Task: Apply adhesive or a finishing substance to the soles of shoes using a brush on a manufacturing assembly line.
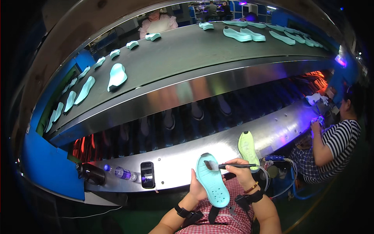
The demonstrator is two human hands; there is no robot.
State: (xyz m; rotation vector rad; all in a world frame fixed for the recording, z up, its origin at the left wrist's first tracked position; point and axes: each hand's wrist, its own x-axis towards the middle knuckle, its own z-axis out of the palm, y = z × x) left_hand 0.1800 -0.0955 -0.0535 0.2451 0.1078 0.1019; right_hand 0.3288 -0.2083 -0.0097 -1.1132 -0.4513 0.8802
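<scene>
Head view, left hand: my left hand (pixel 198 188) is clasped round the near edge of a teal sole (pixel 212 180), holding it tilted up over my lap, inner face toward me.
Head view, right hand: my right hand (pixel 240 171) is pinched tight on a dark brush (pixel 228 166); its bristles touch the top end of the sole.
Sole: off the bench, in my left hand, just in front of the steel ledge (pixel 183 162).
Beside it: a lime sole (pixel 247 146) lies on the ledge, near my right hand.
Ledge, left: a phone (pixel 147 174), a small bottle (pixel 125 173) and a black torch-like lamp (pixel 91 173) lie in a row.
Above: the belt (pixel 183 54) carries a pale teal sole (pixel 117 76) and more along both ends.
Right edge: a person in a striped shirt (pixel 339 141) works under violet light.
Risk, slip: I judge the sole could twist if I press the brush hard, since I grip one edge only.
Risk, smear: whatever is on the bristles could run over the rim or drip on my checked lap (pixel 230 212).
Risk, knock: my right elbow sits near tubing and a pot (pixel 272 171); a wide stroke could catch them.
</scene>
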